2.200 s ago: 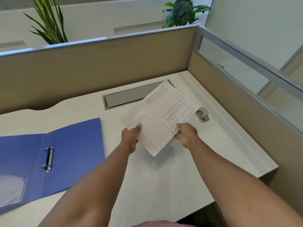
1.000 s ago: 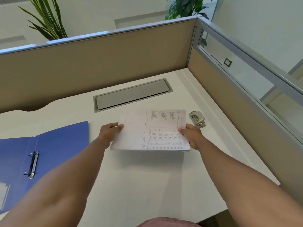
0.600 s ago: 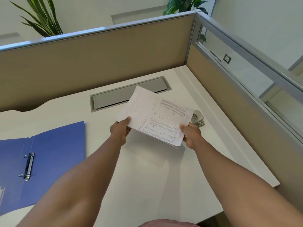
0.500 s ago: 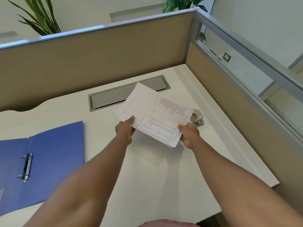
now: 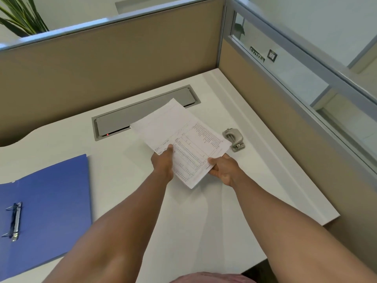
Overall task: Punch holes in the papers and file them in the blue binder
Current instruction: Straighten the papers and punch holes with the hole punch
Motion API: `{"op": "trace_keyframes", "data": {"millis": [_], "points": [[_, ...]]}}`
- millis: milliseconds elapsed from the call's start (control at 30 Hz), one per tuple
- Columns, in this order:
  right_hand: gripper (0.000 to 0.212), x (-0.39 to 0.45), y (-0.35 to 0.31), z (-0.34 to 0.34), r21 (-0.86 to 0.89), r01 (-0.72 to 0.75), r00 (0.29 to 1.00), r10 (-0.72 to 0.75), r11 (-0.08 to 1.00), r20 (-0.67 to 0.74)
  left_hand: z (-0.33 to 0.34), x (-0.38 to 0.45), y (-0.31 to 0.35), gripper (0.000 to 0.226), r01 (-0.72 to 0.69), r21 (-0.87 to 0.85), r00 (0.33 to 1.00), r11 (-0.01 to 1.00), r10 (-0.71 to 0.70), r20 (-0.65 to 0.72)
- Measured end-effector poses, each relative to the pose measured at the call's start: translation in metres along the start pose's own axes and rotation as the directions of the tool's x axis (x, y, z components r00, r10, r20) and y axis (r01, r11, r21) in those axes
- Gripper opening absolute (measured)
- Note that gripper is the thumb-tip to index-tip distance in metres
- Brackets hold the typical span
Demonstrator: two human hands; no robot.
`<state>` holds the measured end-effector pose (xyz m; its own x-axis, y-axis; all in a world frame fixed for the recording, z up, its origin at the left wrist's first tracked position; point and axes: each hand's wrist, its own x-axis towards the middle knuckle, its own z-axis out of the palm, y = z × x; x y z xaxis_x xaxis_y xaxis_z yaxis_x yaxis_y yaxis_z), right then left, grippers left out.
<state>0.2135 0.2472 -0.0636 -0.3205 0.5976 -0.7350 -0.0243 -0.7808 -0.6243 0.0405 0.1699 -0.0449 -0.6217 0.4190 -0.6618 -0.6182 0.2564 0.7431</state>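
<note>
The printed papers (image 5: 181, 139) hang tilted above the white desk (image 5: 204, 221), left hand (image 5: 163, 162) and right hand (image 5: 223, 167) both closed on their near edges. Hole punch (image 5: 234, 138) just beside, blue binder (image 5: 47, 205) open far left.

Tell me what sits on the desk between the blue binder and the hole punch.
Head view: bare desk; only the held papers hang above it between binder and punch.

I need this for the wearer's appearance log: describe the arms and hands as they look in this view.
Both forearms are bare: no sleeves reach into view. The left hand and right hand wear no gloves, and I can see no rings, watch or bracelet on either wrist. No markings show. A bit of pinkish clothing shows at the bottom edge.
</note>
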Motion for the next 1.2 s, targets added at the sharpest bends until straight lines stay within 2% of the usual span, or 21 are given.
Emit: {"op": "trace_keyframes", "data": {"millis": [167,267,367,467,533,600,700,967,1200], "points": [[0.026,0.014,-0.011,-0.018,0.015,0.057,0.992,-0.055,0.998,-0.109,0.006,0.004,-0.005,0.025,-0.003,0.087,1.0,0.996,0.003,-0.001],[0.018,0.023,-0.019,-0.029,-0.005,0.081,0.969,-0.08,0.997,-0.236,0.01,0.007,-0.011,0.025,0.013,0.139,1.0,0.99,-0.014,0.012],[0.01,0.032,-0.029,-0.042,-0.088,0.117,0.903,-0.143,0.989,-0.405,0.011,0.013,-0.019,0.024,0.022,0.19,0.999,0.982,-0.028,0.029],[0.009,0.044,-0.039,-0.054,-0.191,0.126,0.823,-0.21,0.974,-0.527,0.014,0.018,-0.028,0.036,0.031,0.251,0.998,0.968,-0.045,0.049],[0.02,0.05,-0.044,-0.059,-0.239,0.127,0.783,-0.245,0.963,-0.572,0.016,0.021,-0.033,0.036,0.037,0.278,0.996,0.96,-0.057,0.064],[0.031,0.053,-0.052,-0.062,-0.306,0.127,0.76,-0.291,0.943,-0.581,0.02,0.023,-0.037,0.035,0.04,0.3,0.995,0.953,-0.066,0.078],[0.037,0.06,-0.062,-0.063,-0.407,0.138,0.749,-0.364,0.903,-0.554,0.025,0.027,-0.044,0.032,0.048,0.328,0.992,0.943,-0.083,0.093],[0.045,0.076,-0.076,-0.063,-0.539,0.144,0.798,-0.42,0.83,-0.433,0.04,0.032,-0.055,0.029,0.057,0.376,0.988,0.925,-0.107,0.113],[0.047,0.08,-0.08,-0.061,-0.563,0.142,0.821,-0.415,0.814,-0.393,0.047,0.033,-0.059,0.019,0.065,0.379,0.985,0.923,-0.122,0.126]]}}
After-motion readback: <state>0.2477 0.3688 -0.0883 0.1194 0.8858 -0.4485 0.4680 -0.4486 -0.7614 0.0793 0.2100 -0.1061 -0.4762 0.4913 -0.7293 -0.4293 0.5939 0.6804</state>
